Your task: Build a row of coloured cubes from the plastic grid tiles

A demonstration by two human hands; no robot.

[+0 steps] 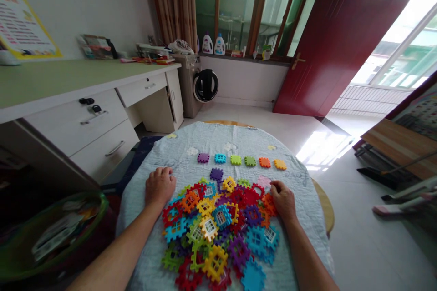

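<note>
The left hand (160,186) lies palm down on the cloth, near the left edge of the table, with the forearm coming in from the lower left. Its fingers are loosely bent and spread a little, and it holds nothing; it rests just beside the upper left side of the pile of plastic tiles (218,232). This pile, in many colours, fills the near middle of the surface and reaches almost to the near edge. The right hand (282,200) is at the upper right side of the pile, its wrist straight and its fingers curled down onto an orange tile (267,201); whether it grips this tile or only touches it cannot be told. Behind the pile one purple tile (216,173) lies alone, and further toward the far edge a row of six tiles (241,161) goes across the surface from purple to orange. The pale blue cloth (177,154) covers a round table (326,211), whose wooden rim shows at the right edge. In the room, a green basket (20,254) stands on the floor at the left, then a desk with drawers (68,82), a washing machine (201,84) under the window, and a red door (334,36) at the right.
</note>
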